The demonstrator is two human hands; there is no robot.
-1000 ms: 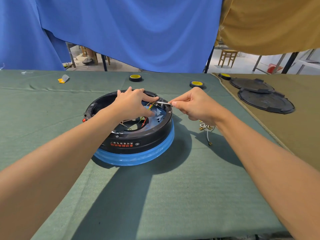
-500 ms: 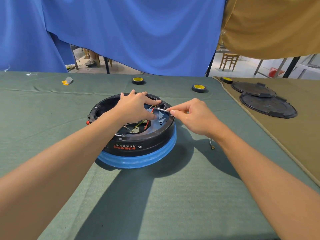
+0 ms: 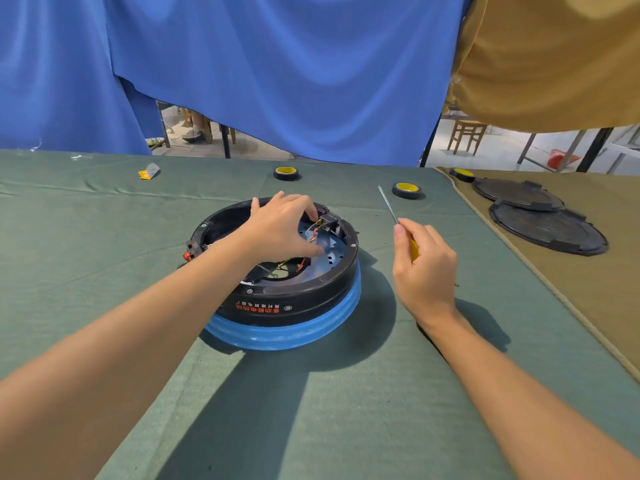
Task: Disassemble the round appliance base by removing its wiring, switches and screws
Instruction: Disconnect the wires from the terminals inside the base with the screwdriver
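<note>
The round appliance base (image 3: 291, 306), black with a blue lower band, lies upside down on the green cloth. Inside it run red and yellow wires (image 3: 313, 233) that lead to a black switch block (image 3: 329, 223) at the far rim. My left hand (image 3: 280, 226) reaches into the base, its fingertips at the wires beside that block. My right hand (image 3: 424, 268) is to the right of the base, above the cloth. It grips a thin screwdriver (image 3: 389, 206) with a yellow handle, the shaft pointing up and away.
Two black-and-yellow tape rolls (image 3: 286, 173) (image 3: 407, 190) lie behind the base, a third roll (image 3: 462, 174) on the tan cloth. Two round black covers (image 3: 547, 230) lie at the right. A small yellow scrap (image 3: 147, 173) sits far left. Blue curtain hangs behind.
My right hand has pulled the screwdriver out of the base and moved right, tip now raised. My left hand stays inside the base at the wires.
</note>
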